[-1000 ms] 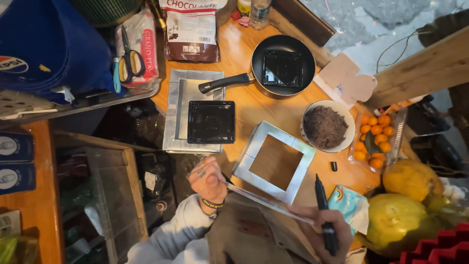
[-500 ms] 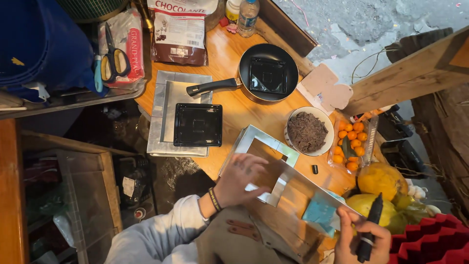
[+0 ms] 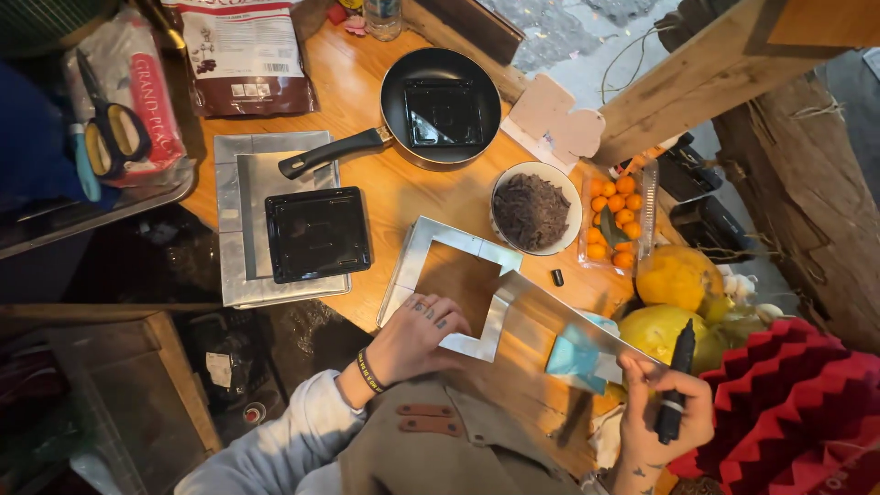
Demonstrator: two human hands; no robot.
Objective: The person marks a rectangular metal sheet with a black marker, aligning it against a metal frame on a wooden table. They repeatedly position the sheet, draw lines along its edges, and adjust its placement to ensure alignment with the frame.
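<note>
On the wooden tabletop (image 3: 385, 197), from the head view, the left hand (image 3: 417, 335) lies palm-down on a square silver frame (image 3: 438, 286), fingers (image 3: 438, 316) spread flat and clenching nothing. Over to the right hand (image 3: 665, 412): it grips a black marker (image 3: 676, 383) upright, while a long silver strip (image 3: 573, 325) rests against its fingertips. Just beyond the frame sit a bowl of chocolate pieces (image 3: 534, 209), a black square tray (image 3: 316, 234) and a frying pan (image 3: 438, 108).

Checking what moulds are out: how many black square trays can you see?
2. One black square tray lies on the folded silver sheet at the table's left edge; the other sits inside the frying pan farther back. Others could be hidden outside the view.
</note>
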